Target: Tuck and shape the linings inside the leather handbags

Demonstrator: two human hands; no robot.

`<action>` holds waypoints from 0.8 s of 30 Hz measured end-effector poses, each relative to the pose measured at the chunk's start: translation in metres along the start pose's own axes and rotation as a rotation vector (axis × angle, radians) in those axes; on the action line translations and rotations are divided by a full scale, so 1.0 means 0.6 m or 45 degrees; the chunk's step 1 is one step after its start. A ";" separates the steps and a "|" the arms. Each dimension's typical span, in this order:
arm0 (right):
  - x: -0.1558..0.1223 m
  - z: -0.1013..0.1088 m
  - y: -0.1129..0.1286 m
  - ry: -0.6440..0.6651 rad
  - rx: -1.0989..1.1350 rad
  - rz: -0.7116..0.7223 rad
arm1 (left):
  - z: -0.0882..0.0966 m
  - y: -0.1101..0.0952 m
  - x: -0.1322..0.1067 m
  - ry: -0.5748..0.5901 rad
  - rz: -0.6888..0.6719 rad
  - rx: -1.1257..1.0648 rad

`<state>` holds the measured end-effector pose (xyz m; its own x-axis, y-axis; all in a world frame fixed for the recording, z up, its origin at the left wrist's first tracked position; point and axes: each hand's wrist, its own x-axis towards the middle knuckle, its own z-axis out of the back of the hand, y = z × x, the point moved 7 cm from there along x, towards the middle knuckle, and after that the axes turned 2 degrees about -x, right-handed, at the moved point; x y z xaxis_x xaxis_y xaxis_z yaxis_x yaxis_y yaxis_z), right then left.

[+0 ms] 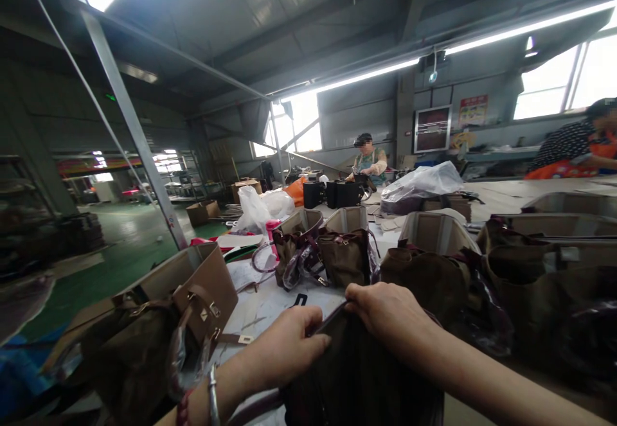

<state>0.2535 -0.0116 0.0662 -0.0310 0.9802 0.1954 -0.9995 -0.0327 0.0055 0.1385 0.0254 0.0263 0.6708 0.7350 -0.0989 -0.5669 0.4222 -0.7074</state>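
Note:
A dark brown handbag [359, 374] stands right in front of me at the bottom of the view. My left hand [284, 346] is closed on its near left rim, a bangle on the wrist. My right hand [388, 313] is closed on the top rim at the far side, fingers curled over the edge. The bag's mouth lies between the two hands.
Several tan and brown handbags [344, 252] crowd the worktable [263, 301], some in plastic. A tan bag [202, 288] lies at the left. White plastic sacks [255, 211] sit further back. One person [369, 156] works at the far end, another [578, 143] at the right.

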 end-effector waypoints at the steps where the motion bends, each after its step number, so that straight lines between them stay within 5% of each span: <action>1: 0.002 -0.001 -0.001 -0.007 0.000 0.002 | 0.002 -0.002 0.003 0.012 0.006 0.018; 10: 0.013 -0.008 -0.010 -0.069 -0.016 0.028 | -0.008 -0.038 0.053 0.353 -0.165 -0.016; 17: -0.003 -0.001 -0.002 -0.098 -0.057 0.038 | -0.003 -0.037 0.054 0.162 -0.219 0.117; 24: -0.030 0.005 -0.012 -0.260 -0.189 0.193 | -0.010 -0.032 0.050 0.191 -0.185 0.114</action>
<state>0.2612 -0.0299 0.0654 -0.1923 0.9061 0.3767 -0.9748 -0.1322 -0.1798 0.1726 0.0360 0.0326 0.8084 0.5785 -0.1085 -0.4949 0.5682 -0.6574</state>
